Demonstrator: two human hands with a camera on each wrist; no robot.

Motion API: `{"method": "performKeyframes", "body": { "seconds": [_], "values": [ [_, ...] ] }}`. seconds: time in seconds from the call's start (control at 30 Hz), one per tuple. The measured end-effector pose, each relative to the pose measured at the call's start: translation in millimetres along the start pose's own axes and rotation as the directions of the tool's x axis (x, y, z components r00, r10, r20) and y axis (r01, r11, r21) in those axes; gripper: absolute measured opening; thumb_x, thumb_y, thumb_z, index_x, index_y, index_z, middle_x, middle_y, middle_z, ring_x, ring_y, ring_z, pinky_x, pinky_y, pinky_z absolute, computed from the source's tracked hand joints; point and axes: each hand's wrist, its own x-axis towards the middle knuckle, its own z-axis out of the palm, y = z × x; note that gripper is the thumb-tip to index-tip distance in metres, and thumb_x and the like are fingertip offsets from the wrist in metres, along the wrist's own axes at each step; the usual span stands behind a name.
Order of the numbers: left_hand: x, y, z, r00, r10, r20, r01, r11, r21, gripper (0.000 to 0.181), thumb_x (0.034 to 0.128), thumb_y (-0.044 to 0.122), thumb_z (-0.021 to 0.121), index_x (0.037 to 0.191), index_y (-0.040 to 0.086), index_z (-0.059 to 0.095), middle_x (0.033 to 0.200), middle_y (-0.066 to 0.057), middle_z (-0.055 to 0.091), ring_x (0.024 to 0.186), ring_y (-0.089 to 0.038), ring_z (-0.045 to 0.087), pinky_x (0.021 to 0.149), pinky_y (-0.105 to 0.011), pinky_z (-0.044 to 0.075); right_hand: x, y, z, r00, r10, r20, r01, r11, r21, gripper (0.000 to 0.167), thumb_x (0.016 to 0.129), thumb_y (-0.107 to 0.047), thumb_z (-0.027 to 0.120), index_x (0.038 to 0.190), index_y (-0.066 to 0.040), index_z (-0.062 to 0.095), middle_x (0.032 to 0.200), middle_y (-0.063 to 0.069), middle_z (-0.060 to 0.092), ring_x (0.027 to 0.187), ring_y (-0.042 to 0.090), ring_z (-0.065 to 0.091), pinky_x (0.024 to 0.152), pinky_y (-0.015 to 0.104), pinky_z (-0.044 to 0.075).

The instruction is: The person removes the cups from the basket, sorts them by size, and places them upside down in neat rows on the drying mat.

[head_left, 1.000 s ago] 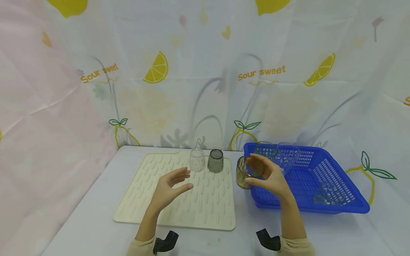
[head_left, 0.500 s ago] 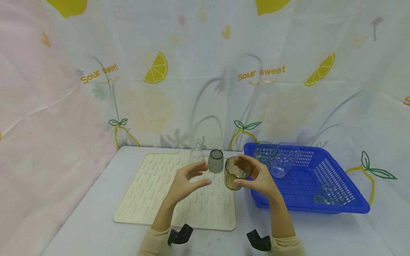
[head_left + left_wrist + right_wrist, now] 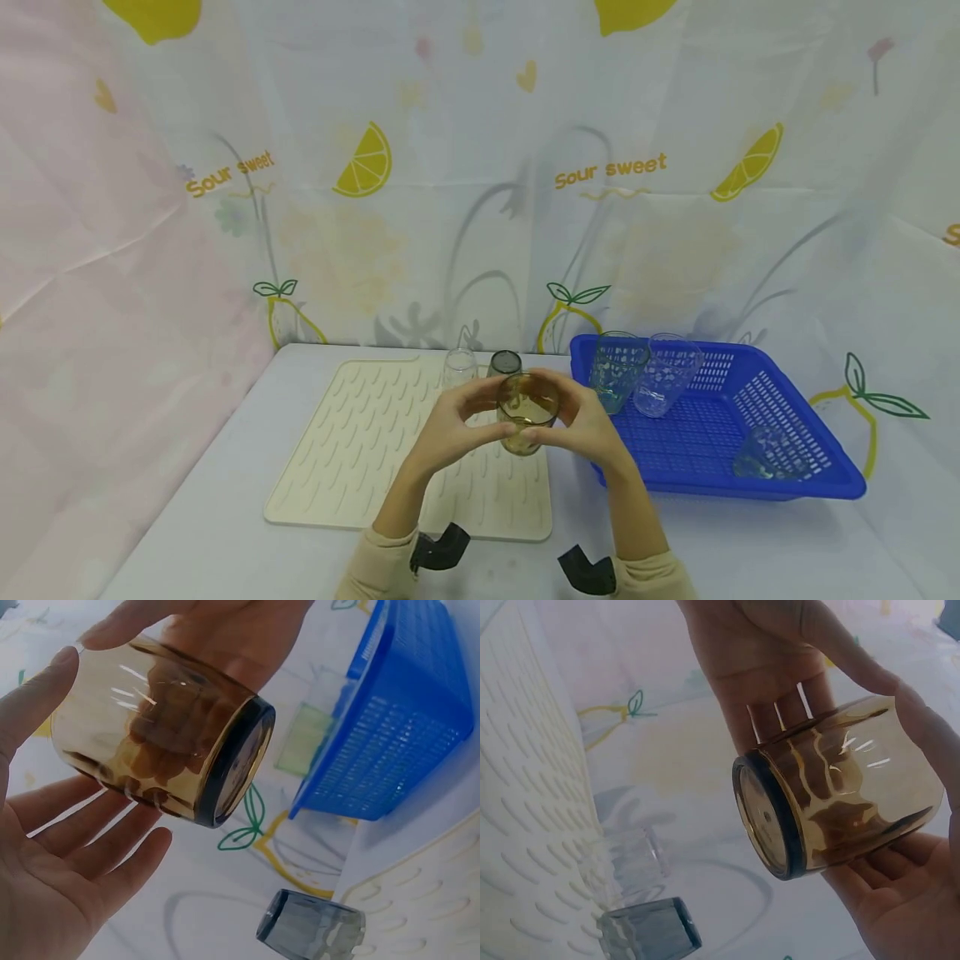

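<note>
Both hands hold an amber glass tumbler [image 3: 528, 407] in the air over the right part of the cream ridged mat [image 3: 352, 450]. Its mouth faces up. The left hand [image 3: 454, 427] has its thumb at the near wall and its fingers round the left side. From the right, the right hand [image 3: 585, 427] holds it the same way, and the thumb tips meet in front. In the right wrist view the dark thick base [image 3: 776, 817] shows. A grey glass [image 3: 506, 362], partly hidden behind the tumbler, and a clear glass [image 3: 460, 364] stand upside down on the mat's back edge.
A blue plastic basket [image 3: 750, 490] is on the right of the white table [image 3: 210, 500]. Inside it are a greenish glass [image 3: 617, 375] and a clear glass [image 3: 663, 383] leaning at the back left, and another glass [image 3: 765, 457] lying at the right. A lemon-print cloth hangs behind.
The right hand has carried the amber tumbler left from the basket's edge to over the mat. The left hand has moved right and now holds the tumbler too.
</note>
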Motion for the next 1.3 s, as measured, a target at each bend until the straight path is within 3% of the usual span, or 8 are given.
{"method": "performKeyframes", "body": {
  "seconds": [0.13,0.37,0.53,0.77,1.03,1.2,1.3],
  "values": [
    [0.2,0.3,0.3,1.000,0.002,0.006,-0.002,1.000,-0.032,0.063,0.0818,0.012,0.074,0.134,-0.007,0.045,0.125,-0.020,0.057,0.115,-0.034,0.056,0.099,-0.036,0.047,0.5,2,3,1.000,-0.017,0.025,0.017,1.000,0.012,0.069,0.082,-0.006,0.072,0.134,0.017,0.034,0.126,0.034,0.049,0.120,0.012,0.053,0.101,0.027,0.044],
    [0.1,0.3,0.8,1.000,0.000,-0.008,-0.001,0.995,-0.104,0.067,0.0809,0.013,0.075,0.135,-0.009,0.043,0.129,-0.024,0.054,0.120,-0.037,0.052,0.101,-0.039,0.044,2.1,7,7,0.994,-0.098,0.041,0.094,0.991,0.093,0.069,0.086,-0.014,0.069,0.137,0.014,0.033,0.134,0.011,0.052,0.124,0.015,0.050,0.099,0.027,0.046],
    [1.8,1.3,0.4,1.000,-0.005,-0.019,0.002,0.988,-0.155,0.066,0.0783,0.009,0.077,0.134,-0.009,0.044,0.130,-0.026,0.052,0.122,-0.042,0.049,0.101,-0.040,0.044,1.6,10,9,0.995,-0.093,0.024,0.091,0.991,0.094,0.073,0.086,-0.016,0.069,0.136,0.020,0.029,0.133,0.025,0.049,0.124,0.018,0.051,0.099,0.031,0.047],
    [5.2,1.8,2.7,1.000,-0.003,-0.026,-0.001,0.983,-0.183,0.068,0.0769,0.010,0.078,0.133,-0.009,0.045,0.128,-0.027,0.053,0.120,-0.042,0.050,0.100,-0.047,0.043,-0.8,12,13,0.997,-0.074,-0.002,0.074,0.989,0.125,0.083,0.087,-0.023,0.066,0.140,0.018,0.017,0.145,0.014,0.040,0.129,0.013,0.045,0.101,0.026,0.043],
    [5.8,2.3,4.5,0.999,-0.005,-0.047,-0.002,0.989,-0.148,0.075,0.0750,0.016,0.081,0.134,-0.011,0.042,0.127,-0.026,0.054,0.119,-0.038,0.052,0.102,-0.039,0.044,-2.6,13,17,0.999,-0.022,-0.025,0.025,0.992,0.125,0.093,0.086,-0.035,0.065,0.142,0.016,0.011,0.142,0.042,0.019,0.127,0.009,0.045,0.102,0.025,0.042],
    [7.4,3.1,5.3,0.998,0.008,-0.067,-0.016,0.992,-0.128,0.072,0.0742,0.014,0.081,0.131,-0.011,0.045,0.124,-0.026,0.056,0.115,-0.039,0.054,0.100,-0.040,0.046,-5.7,18,19,0.998,-0.009,-0.061,0.018,0.990,0.136,0.093,0.083,-0.034,0.070,0.141,0.017,0.018,0.133,0.046,0.031,0.122,0.012,0.051,0.099,0.026,0.045],
    [8.9,3.3,4.8,0.997,0.015,-0.074,-0.025,0.992,-0.125,0.069,0.0744,0.012,0.080,0.131,-0.008,0.047,0.123,-0.025,0.057,0.115,-0.039,0.054,0.100,-0.045,0.045,-9.1,22,20,0.998,0.024,-0.052,-0.018,0.993,0.119,0.082,0.081,-0.026,0.074,0.136,0.018,0.031,0.126,0.035,0.048,0.114,0.012,0.056,0.098,0.025,0.047]
  ]
}}
